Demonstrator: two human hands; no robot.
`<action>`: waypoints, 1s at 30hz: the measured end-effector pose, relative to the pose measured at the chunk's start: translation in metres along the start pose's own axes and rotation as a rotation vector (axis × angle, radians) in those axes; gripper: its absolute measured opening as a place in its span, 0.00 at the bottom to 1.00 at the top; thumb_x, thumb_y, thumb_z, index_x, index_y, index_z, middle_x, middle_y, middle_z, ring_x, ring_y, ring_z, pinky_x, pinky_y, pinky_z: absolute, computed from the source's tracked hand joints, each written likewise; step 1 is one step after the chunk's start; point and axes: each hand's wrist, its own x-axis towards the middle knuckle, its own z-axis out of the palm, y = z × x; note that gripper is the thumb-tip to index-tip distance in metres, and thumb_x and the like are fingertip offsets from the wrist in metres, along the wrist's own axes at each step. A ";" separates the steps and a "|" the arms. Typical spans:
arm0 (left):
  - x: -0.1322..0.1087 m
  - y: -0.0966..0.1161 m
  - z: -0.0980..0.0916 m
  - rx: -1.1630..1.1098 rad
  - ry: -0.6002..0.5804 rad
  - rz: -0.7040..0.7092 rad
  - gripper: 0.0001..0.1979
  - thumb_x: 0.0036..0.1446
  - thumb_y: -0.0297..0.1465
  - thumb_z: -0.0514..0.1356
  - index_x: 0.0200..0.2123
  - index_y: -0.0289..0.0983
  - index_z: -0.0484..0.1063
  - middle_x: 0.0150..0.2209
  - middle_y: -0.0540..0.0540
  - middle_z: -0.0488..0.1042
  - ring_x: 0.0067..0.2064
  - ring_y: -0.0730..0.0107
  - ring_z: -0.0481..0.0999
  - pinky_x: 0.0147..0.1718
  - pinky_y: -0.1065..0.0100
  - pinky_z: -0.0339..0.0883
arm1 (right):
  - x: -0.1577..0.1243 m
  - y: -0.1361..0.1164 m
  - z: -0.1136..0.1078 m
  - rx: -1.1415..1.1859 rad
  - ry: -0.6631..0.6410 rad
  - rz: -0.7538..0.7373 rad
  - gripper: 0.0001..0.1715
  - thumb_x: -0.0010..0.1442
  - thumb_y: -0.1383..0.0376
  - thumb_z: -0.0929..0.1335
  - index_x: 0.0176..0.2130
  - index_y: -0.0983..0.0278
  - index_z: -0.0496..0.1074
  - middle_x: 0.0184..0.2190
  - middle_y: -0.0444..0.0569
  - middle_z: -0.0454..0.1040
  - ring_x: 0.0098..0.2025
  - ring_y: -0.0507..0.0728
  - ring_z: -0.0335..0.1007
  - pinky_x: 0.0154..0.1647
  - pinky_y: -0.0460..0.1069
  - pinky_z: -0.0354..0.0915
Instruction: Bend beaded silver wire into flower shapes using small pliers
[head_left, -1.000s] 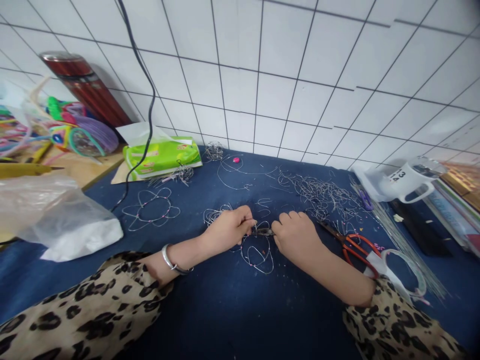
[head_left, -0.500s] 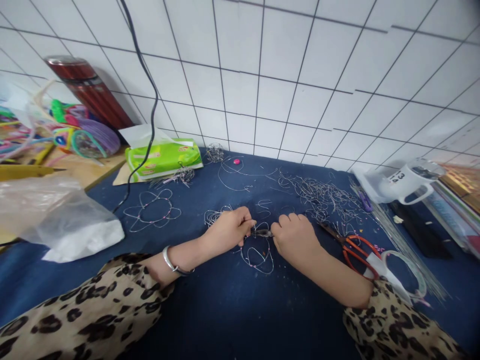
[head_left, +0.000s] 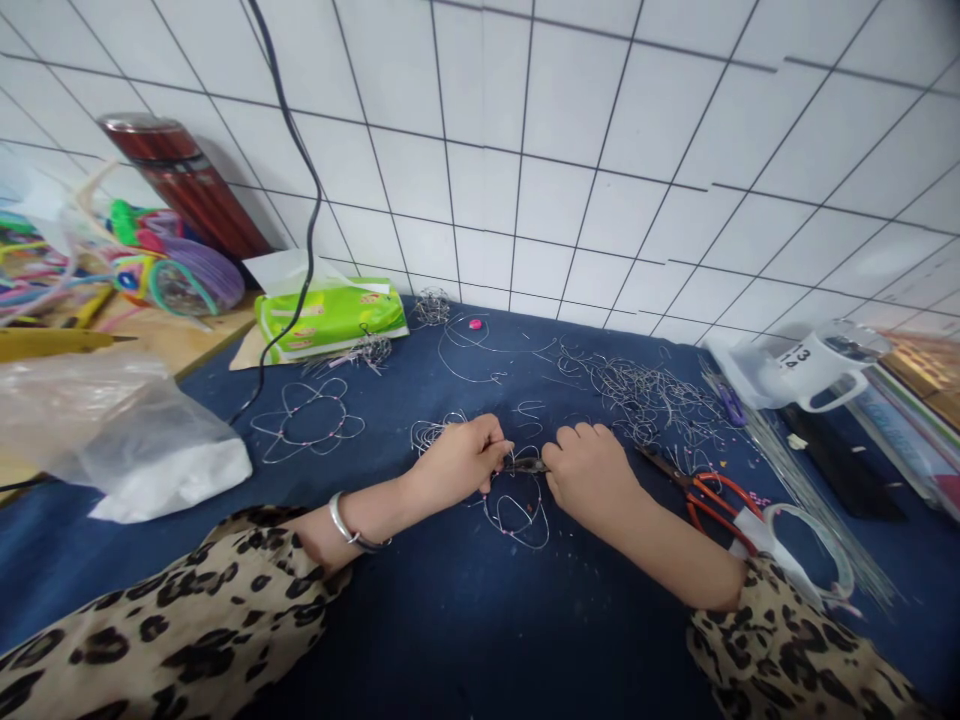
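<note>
My left hand (head_left: 469, 452) pinches a thin wire ring (head_left: 514, 530) strung with small pink beads, which hangs down towards the blue cloth. Wrapped round a pair of pliers (head_left: 529, 465), my right hand (head_left: 589, 468) hides their handles. The jaws point left and meet the wire close to my left fingertips; their exact grip is too small to tell. Behind my left hand lies a coil of wire (head_left: 431, 432), partly covered. Farther left, a flower-shaped wire ring (head_left: 311, 425) with pink beads lies flat.
Orange-handled scissors (head_left: 720, 500) and a clear ring-shaped roll (head_left: 832, 550) lie to the right, below a heap of wire pieces (head_left: 645, 390). A white mug (head_left: 821, 365) stands back right. Left are a green tissue pack (head_left: 337, 318), a plastic bag (head_left: 165, 440) and a red flask (head_left: 187, 185).
Both hands stay nearly in place, still on the wire and the pliers. The whole view has shifted very slightly.
</note>
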 end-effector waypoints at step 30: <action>0.003 -0.007 0.004 -0.097 -0.011 -0.054 0.12 0.57 0.39 0.50 0.28 0.37 0.63 0.17 0.52 0.70 0.17 0.76 0.70 0.17 0.76 0.61 | -0.004 -0.004 0.007 -0.025 0.001 0.013 0.09 0.56 0.71 0.60 0.28 0.66 0.68 0.26 0.50 0.67 0.31 0.55 0.57 0.30 0.51 0.44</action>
